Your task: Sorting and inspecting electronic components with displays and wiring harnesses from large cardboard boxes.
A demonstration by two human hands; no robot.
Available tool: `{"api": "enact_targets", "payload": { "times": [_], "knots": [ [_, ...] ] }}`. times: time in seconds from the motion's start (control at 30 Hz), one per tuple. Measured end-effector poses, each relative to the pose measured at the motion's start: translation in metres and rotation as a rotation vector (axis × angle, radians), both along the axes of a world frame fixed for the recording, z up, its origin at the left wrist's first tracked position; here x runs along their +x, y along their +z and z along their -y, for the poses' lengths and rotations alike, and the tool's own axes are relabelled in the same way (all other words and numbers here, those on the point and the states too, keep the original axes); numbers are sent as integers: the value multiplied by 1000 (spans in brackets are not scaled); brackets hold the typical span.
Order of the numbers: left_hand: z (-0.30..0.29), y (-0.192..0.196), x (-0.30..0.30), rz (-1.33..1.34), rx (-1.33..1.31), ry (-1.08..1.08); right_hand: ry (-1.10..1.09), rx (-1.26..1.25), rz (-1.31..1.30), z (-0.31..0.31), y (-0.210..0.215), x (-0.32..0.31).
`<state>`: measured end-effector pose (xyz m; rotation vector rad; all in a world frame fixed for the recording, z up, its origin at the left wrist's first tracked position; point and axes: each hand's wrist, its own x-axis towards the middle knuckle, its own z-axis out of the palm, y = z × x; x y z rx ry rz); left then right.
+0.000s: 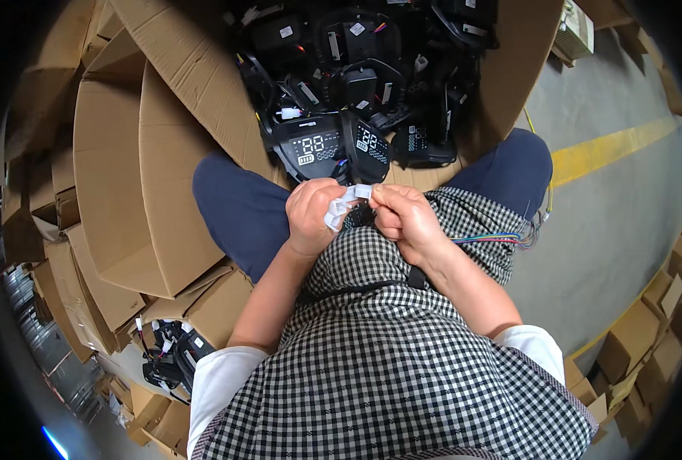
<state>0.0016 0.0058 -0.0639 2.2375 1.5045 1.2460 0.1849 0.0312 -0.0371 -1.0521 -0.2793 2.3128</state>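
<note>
My left hand [312,215] is curled around several small white plastic connector housings [336,211], which stick out past its fingertips. My right hand [410,218] pinches the right end of another white connector housing [362,192], close against the left fingers. Both hands meet over my lap. Thin coloured wires [488,238] come out beside my right wrist and lie across the checked apron [372,353]; whether they join the white pieces is hidden. Just beyond my hands is a black display panel [314,147] with white segment markings.
A large open cardboard box [195,77] between my knees holds many black display units [368,84] with wires. Flattened cartons [111,184] lean at the left. More black units [174,356] lie at the lower left. A yellow stripe [613,149] crosses the grey floor at the right.
</note>
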Motion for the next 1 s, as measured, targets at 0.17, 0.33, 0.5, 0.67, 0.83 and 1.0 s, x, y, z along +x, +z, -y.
{"api": "enact_targets", "payload": {
  "times": [0.17,0.33,0.5,0.67,0.83,1.0],
  "knots": [
    [3,1,3,54,-30,50,-73,29,86,5,7,-3],
    [3,3,-3,-23,-60,-51,211,1,87,-5,-4,6],
    [12,4,-4,-2,-78,-52,391,46,88,-14,-8,0],
    [19,15,-2,-34,-373,100,604,446,299,-15,6,-13],
    [29,20,-15,351,-467,155,418,919,743,-81,29,-8],
    [30,46,-15,486,-275,-167,792,1379,993,-152,-23,-56]
  ]
}}
